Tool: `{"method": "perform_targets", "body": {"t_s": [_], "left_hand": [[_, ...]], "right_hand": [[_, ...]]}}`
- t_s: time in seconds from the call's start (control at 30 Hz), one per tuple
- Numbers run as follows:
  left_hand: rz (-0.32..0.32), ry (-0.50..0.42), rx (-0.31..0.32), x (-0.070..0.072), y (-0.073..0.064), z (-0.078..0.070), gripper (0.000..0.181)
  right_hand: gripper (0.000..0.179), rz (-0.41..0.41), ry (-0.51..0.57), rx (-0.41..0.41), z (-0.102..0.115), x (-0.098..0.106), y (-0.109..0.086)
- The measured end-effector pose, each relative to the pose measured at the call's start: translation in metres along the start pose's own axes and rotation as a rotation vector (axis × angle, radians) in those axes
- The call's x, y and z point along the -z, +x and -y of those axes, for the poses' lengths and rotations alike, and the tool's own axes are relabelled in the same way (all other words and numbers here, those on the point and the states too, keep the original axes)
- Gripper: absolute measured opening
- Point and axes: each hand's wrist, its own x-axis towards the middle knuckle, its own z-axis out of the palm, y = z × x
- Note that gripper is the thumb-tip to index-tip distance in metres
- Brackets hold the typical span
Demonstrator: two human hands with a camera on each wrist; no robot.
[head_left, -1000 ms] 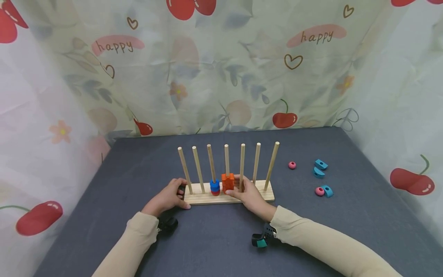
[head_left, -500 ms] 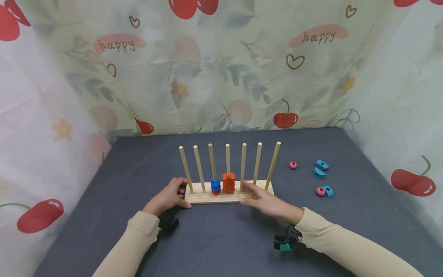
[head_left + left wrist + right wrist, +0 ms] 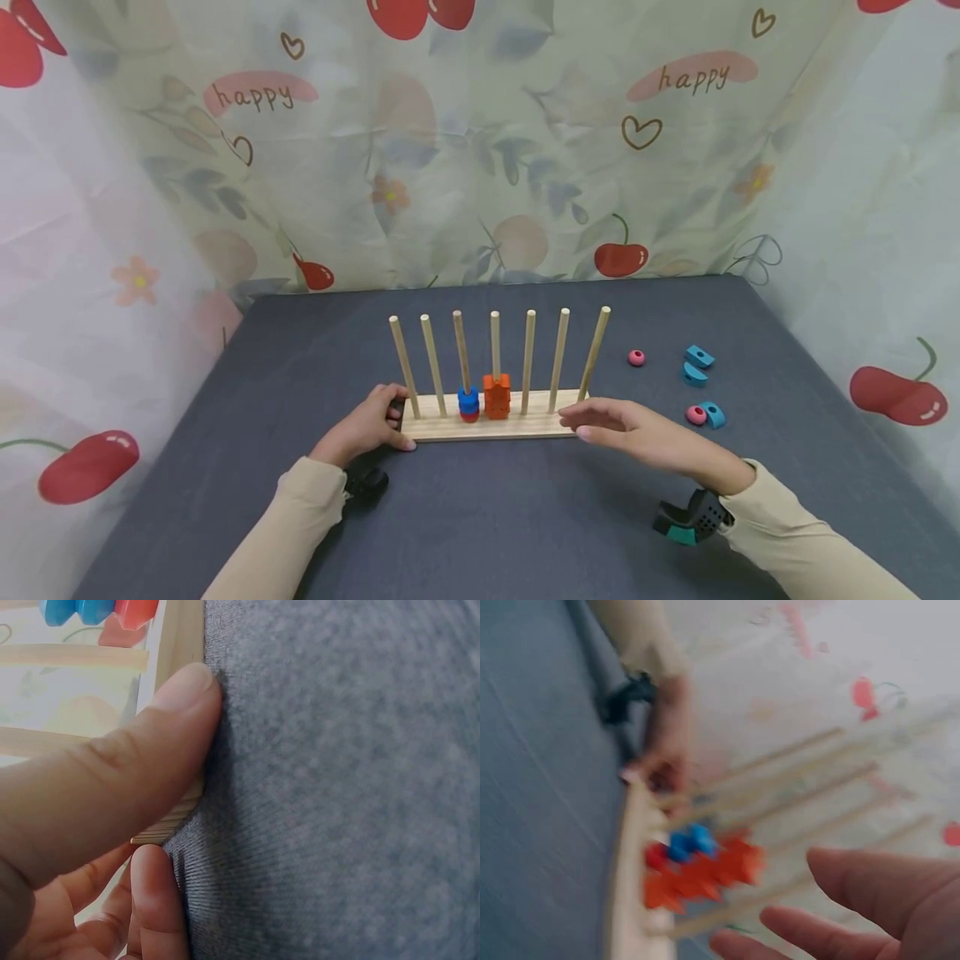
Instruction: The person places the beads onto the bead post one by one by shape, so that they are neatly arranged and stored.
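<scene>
"How does the left grip (image 3: 371, 423) stand?"

"It holds the left end of the wooden base (image 3: 442, 430), thumb against the front edge."

"And the right grip (image 3: 637, 429)?"

"Loose and partly spread, holding nothing, by the base's right end. Whether its fingertips touch the wood, I can't tell."

"Which way does the base run?"

"Long axis left to right across the counter (image 3: 480, 517), between the two hands. Seven pegs (image 3: 528, 362) rise from it: a blue and red stack (image 3: 468, 404) on the third from the left, an orange stack (image 3: 497, 398) on the fourth."

"Which hand is nearer the loose pieces?"

"The right, though its fingers point left, away from them. Just beyond its back lie a pink bead (image 3: 696, 415) and a blue arch (image 3: 716, 415), side by side. Farther off: a blue half-round (image 3: 694, 375), then a second bead (image 3: 636, 357) and a blue block (image 3: 700, 357)."
</scene>
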Motion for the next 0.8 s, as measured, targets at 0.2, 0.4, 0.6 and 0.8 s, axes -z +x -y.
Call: {"method": "perform_targets", "body": {"t_s": [0.2,0.4,0.6,0.8], "left_hand": [[0.0,0.013,0.003,0.0,0.0,0.0,0.076],[0.001,0.008,-0.002,0.0,0.001,0.001,0.076],[0.0,0.011,0.001,0.0,0.0,0.001,0.076],[-0.003,0.014,0.0,0.0,0.0,0.001,0.077]], "right_hand": [[0.04,-0.157,-0.064,0.035,0.006,0.034,-0.027],[0.042,-0.329,-0.077,0.022,-0.006,0.065,-0.043],[0.041,-0.415,-0.006,0.041,-0.032,0.085,-0.046],[0.04,-0.469,0.019,0.007,-0.054,0.097,-0.045]]}}
